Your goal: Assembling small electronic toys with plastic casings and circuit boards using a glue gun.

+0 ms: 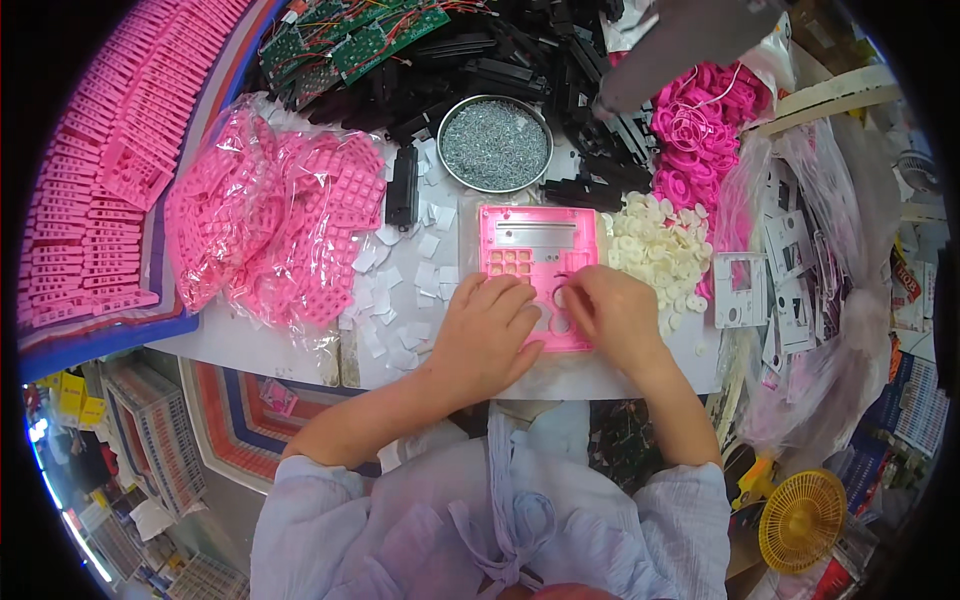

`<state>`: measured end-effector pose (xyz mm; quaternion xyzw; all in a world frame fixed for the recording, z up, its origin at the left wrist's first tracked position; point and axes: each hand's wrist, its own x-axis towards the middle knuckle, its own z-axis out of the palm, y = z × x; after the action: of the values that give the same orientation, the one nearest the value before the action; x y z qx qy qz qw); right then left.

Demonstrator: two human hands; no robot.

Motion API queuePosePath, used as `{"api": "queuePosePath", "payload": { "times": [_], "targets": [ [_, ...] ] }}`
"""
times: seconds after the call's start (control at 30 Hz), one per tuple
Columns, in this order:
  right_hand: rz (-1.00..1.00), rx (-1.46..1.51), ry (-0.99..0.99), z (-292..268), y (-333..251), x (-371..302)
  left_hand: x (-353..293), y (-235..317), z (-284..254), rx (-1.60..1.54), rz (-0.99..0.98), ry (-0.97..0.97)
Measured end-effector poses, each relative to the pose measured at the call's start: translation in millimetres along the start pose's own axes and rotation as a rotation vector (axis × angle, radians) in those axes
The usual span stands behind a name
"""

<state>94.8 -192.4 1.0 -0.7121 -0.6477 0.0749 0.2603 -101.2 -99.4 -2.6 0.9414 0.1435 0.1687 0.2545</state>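
A pink plastic casing (492, 228) lies in front of me, with a slot at its top, a grid of small square holes and round openings lower down. My left hand (485, 335) covers its lower left part, fingers curled over the edge and gripping it. Over the right side of the casing is my right hand (618, 315), thumb and fingers pinched together by a round opening. Whatever sits between those fingertips is too small or hidden to tell.
Around the casing are a round metal tin of screws (495, 145), cream-white discs (660, 250), white paper squares (380, 290) and black plastic parts (402, 188). Bagged pink keypads (310, 220), green circuit boards (370, 45), pink parts (690, 130) and white plates (740, 290) lie farther out.
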Motion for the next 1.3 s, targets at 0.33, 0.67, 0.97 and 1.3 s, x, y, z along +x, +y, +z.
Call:
{"api": "queuePosePath", "payload": {
  "times": [0.33, 0.67, 0.97, 1.3],
  "targets": [
    [0.152, -0.2, -0.048, 15, -17, -1, -7, -5, 5, -0.013, -0.013, 0.0],
    [0.177, -0.008, 0.101, -13, -26, 4, 60, -50, -15, -0.041, -0.186, 0.149],
    [0.037, 0.933, 0.57, -113, 47, 108, 145, -114, -2, 0.564, -0.244, 0.132],
    [-0.033, 0.982, 0.132, -103, 17, 117, 136, -88, -15, -0.062, -0.329, 0.146]
  ]
}}
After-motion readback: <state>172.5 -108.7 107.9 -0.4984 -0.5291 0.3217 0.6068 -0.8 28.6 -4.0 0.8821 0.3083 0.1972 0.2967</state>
